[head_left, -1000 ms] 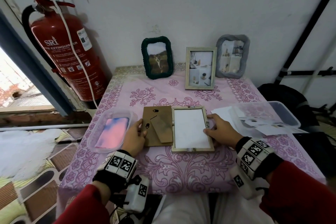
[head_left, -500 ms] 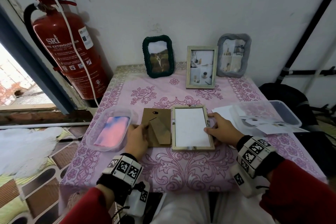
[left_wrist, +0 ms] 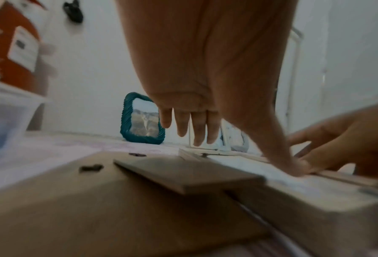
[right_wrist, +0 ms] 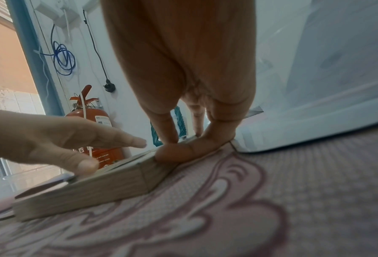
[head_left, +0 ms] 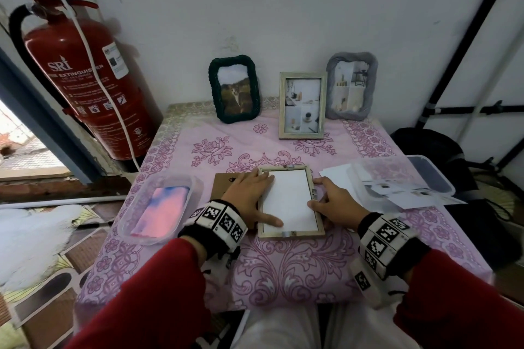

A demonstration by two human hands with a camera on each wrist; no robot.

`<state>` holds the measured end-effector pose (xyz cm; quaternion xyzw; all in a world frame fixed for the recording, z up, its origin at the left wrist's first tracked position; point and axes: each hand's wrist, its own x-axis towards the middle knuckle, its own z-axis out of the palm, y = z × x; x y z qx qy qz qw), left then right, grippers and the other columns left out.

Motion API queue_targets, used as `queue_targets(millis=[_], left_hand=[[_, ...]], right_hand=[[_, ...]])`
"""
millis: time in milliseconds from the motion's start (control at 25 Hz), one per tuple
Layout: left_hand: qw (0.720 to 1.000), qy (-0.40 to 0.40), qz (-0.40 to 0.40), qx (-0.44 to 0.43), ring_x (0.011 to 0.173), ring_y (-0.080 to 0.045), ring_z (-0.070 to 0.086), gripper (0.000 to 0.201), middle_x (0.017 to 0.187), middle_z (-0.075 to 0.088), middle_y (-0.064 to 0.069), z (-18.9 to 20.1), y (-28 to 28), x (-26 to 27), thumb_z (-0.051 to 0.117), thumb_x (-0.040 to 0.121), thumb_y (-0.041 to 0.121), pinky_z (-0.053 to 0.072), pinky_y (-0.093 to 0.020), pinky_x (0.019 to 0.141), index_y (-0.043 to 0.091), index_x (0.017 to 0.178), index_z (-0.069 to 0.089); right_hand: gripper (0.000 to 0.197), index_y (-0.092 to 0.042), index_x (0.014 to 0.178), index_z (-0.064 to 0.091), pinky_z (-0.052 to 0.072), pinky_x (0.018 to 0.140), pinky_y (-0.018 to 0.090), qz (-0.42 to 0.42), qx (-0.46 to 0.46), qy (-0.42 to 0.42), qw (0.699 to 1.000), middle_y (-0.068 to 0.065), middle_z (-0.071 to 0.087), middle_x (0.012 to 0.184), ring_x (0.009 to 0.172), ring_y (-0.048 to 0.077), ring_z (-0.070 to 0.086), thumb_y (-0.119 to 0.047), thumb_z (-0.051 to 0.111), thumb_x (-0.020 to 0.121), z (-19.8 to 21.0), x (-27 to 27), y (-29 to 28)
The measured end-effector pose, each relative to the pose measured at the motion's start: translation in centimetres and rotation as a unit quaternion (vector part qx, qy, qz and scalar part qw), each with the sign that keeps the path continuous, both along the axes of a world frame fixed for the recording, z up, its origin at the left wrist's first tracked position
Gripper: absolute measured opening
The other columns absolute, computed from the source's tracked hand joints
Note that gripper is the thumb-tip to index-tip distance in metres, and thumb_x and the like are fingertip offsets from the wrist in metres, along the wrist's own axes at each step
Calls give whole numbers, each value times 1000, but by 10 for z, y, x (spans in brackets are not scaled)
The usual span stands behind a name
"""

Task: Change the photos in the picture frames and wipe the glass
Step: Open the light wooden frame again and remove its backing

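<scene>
A light wooden picture frame lies face down on the pink tablecloth, with a white sheet showing inside it. My left hand lies flat across its left rail. The fingers are straight and the thumb presses the sheet near the bottom left corner. My right hand rests on the right rail with its thumb and index finger on the wood. The brown backing board with its stand flap lies left of the frame, partly under my left hand. The right wrist view shows the frame corner under both hands.
A clear tub with a pink and blue cloth sits at the left. A clear box with loose photos stands at the right. Against the wall stand a green frame, a wooden frame and a grey frame. A red fire extinguisher stands beside the table.
My left hand has moved right, off the backing board and onto the frame, and its thumb is now on the white sheet. The right hand stays at the right rail.
</scene>
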<state>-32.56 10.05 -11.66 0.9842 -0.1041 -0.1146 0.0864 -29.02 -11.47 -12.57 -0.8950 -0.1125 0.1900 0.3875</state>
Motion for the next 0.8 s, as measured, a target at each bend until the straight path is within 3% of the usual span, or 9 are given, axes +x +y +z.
queue_targets(millis=[120, 320, 520, 640, 720, 800], left_hand=[[994, 56, -47, 83, 146, -23, -8, 119, 159, 0, -5, -1, 4, 11, 60, 65, 74, -13, -44, 115, 15, 150, 0], [989, 60, -68, 115, 146, -21, -8, 125, 159, -2, -7, 2, 4, 20, 59, 61, 78, -20, -46, 112, 14, 150, -1], [994, 44, -53, 88, 146, -17, 7, 125, 158, 7, -9, 6, 1, 19, 63, 59, 76, -25, -43, 108, 13, 150, 6], [993, 41, -61, 97, 146, -18, 10, 124, 157, 11, -11, 7, -1, 19, 62, 59, 77, -28, -46, 106, 13, 149, 8], [993, 43, -68, 92, 145, -19, 15, 126, 156, 18, -12, 7, -2, 21, 59, 55, 81, -31, -45, 102, 12, 149, 12], [993, 46, -70, 78, 143, -20, 22, 129, 153, 26, -11, 8, -2, 20, 50, 47, 86, -30, -46, 104, 12, 148, 17]], right_hand=[[55, -9, 138, 33, 45, 84, 31, 4, -2, -5, 1000, -13, 37, 71, 89, 16, 49, -15, 58, 90, -1, 1, -1], [55, -8, 138, 31, 43, 87, 35, 16, -8, -8, 1000, -11, 38, 73, 90, 16, 46, -16, 57, 90, 1, 1, 0], [54, -8, 138, 32, 40, 70, 25, 12, -11, -9, 1000, -13, 37, 72, 89, 17, 47, -16, 57, 91, 1, 1, 0], [55, -8, 138, 32, 44, 75, 29, 10, -7, -7, 1000, -13, 36, 72, 88, 17, 47, -17, 58, 90, 2, 0, 0], [55, -9, 137, 33, 49, 73, 34, 9, 3, 1, 1000, -11, 40, 71, 80, 19, 52, -16, 60, 89, 3, 0, 0], [54, -9, 135, 34, 51, 59, 29, 2, 15, 13, 1000, -8, 43, 71, 63, 18, 54, -15, 60, 89, 3, 0, -1]])
